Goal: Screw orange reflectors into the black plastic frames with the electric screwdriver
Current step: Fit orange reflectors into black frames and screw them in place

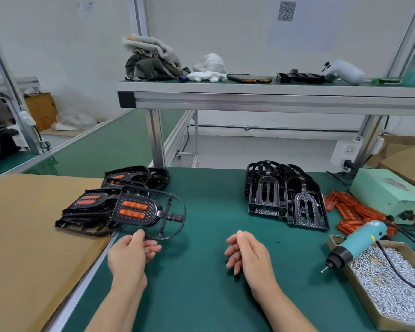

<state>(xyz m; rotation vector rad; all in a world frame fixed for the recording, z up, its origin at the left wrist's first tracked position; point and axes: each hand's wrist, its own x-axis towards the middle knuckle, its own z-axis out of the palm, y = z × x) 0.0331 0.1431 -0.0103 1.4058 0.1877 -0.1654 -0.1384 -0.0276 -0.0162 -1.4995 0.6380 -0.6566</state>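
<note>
Hanging loosely curled and empty, the right hand (244,252) is seen over the table (201,295); a reflector-fitted black frame (155,212) is pinched by the left hand (132,252); the screwdriver (357,245) is laid on the screw tray (333,241); empty frames (283,197) are stacked beyond.

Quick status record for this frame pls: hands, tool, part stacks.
left hand: pinches rim of fitted frame, beside finished pile
right hand: empty, fingers loosely curled, above mat
screwdriver: unheld, lying on tray of screws, far right
finished pile: left, frames with orange reflectors in
empty frames: stacked centre-right
loose reflectors: heaped right of empty frames
</note>
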